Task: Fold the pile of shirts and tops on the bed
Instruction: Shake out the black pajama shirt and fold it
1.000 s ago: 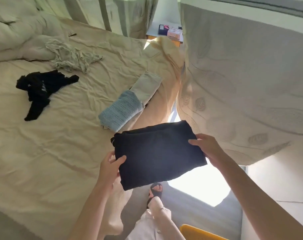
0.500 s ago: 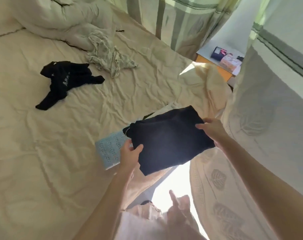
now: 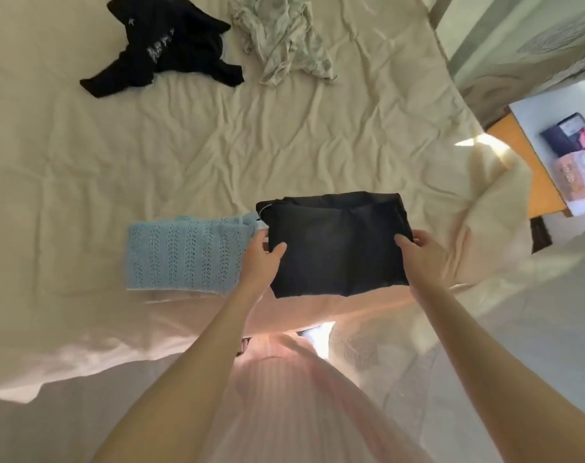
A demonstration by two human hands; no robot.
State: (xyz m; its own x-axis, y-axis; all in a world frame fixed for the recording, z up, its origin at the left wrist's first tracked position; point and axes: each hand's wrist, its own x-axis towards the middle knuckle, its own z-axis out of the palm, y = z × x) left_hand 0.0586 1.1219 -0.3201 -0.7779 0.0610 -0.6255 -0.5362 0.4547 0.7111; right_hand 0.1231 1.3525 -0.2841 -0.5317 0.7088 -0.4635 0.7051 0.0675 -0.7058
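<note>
Placing folded black top (image 3: pixel 338 243), pinched at side edges by left hand (image 3: pixel 261 259) and right hand (image 3: pixel 424 255), thumbs on top, beside blue knit (image 3: pixel 187 252). Next: lower flat, release, fetch unfolded black shirt (image 3: pixel 167 45).

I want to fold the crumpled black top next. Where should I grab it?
Probably at the bunched middle, coming from above. The black top lies crumpled on the bed with sleeves trailing outward, so pinching a sleeve would just drag it. Lift the bulk with your fingers, then shake it flat.
</note>
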